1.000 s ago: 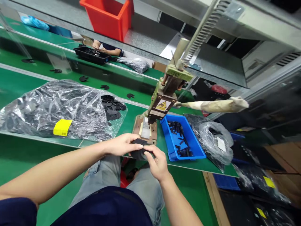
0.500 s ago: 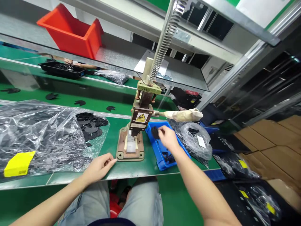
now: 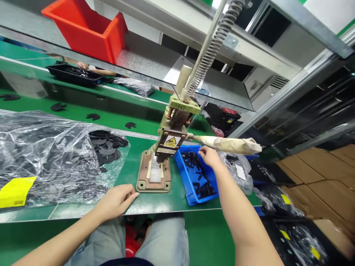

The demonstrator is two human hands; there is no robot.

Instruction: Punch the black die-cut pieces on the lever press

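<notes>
A hand press [image 3: 170,140] stands on a brown base plate [image 3: 142,183] on the green table. Its tape-wrapped lever handle [image 3: 230,145] sticks out to the right. My right hand [image 3: 211,157] hovers just below that handle, over the blue bin [image 3: 191,195] of small black parts; its fingers are loosely apart and hold nothing. My left hand [image 3: 116,201] rests on the table's front edge, just left of the base plate. Its fingers are curled, and I see nothing in them.
A clear plastic bag of flat black pieces [image 3: 55,159] with a yellow label [image 3: 15,191] lies at the left. A smaller bag [image 3: 238,170] sits right of the bin. Loose black pieces [image 3: 93,116] lie on the belt behind. Another person's hands [image 3: 83,66] work at a black tray [image 3: 74,74]. A red bin [image 3: 85,29] stands on the shelf.
A second ago both hands held a black piece in front of the press. My right hand carried it over the blue bin and is now empty; my left hand dropped to the table edge.
</notes>
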